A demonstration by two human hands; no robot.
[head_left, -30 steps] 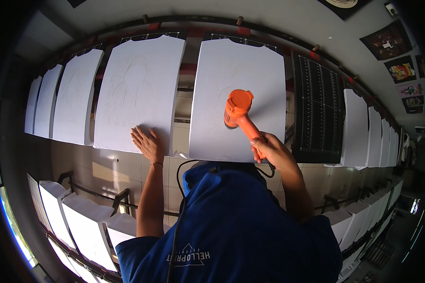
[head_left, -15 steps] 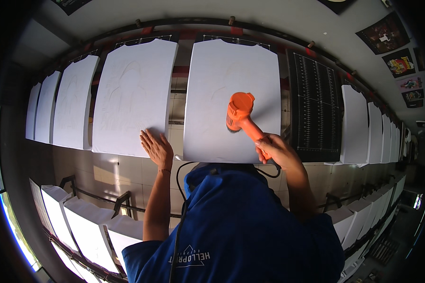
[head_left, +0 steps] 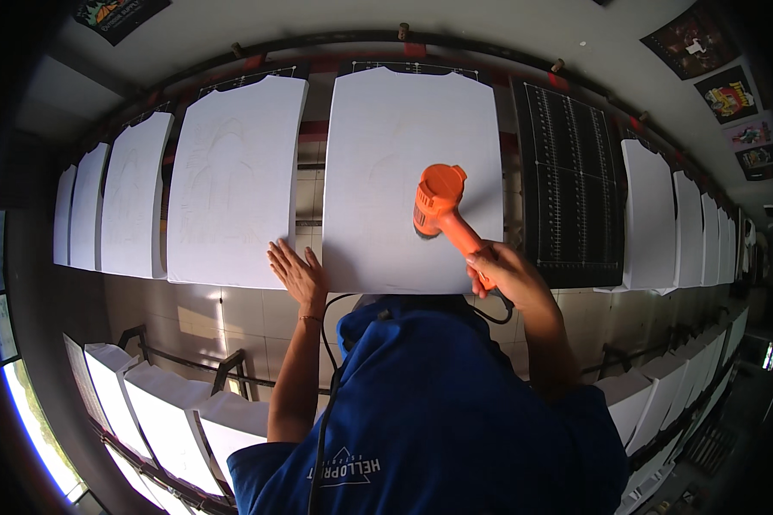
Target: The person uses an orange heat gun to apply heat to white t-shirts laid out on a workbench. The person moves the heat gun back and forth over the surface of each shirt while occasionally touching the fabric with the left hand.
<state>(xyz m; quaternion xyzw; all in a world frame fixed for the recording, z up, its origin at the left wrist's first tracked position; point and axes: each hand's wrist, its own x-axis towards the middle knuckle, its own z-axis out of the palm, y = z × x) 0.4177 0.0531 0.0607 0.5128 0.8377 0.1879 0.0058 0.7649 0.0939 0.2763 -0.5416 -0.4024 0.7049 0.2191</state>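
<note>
My right hand (head_left: pixel 507 273) is wrapped around the handle of an orange heat gun (head_left: pixel 442 193). Its head hangs over the lower right half of a white T-shirt (head_left: pixel 378 154) stretched flat on a board in front of me. My left hand (head_left: pixel 299 273) has its fingers stretched out, palm down. It hovers over the gap between this shirt and the white T-shirt on the left (head_left: pixel 232 163), close to the near corners of both. Whether it touches either one I cannot tell. Faint outlined prints show on the two shirts.
A bare black board with white ruled marks (head_left: pixel 573 180) stands to the right. More shirt-covered boards (head_left: pixel 133 189) continue along the rail on both sides. Behind me runs another row of white-covered boards (head_left: pixel 167 421). The gun's black cord (head_left: pixel 329 343) hangs across my body.
My left hand has moved right, from the left shirt's near edge to the gap beside the middle shirt. The heat gun stays over the middle shirt. The view has shifted slightly.
</note>
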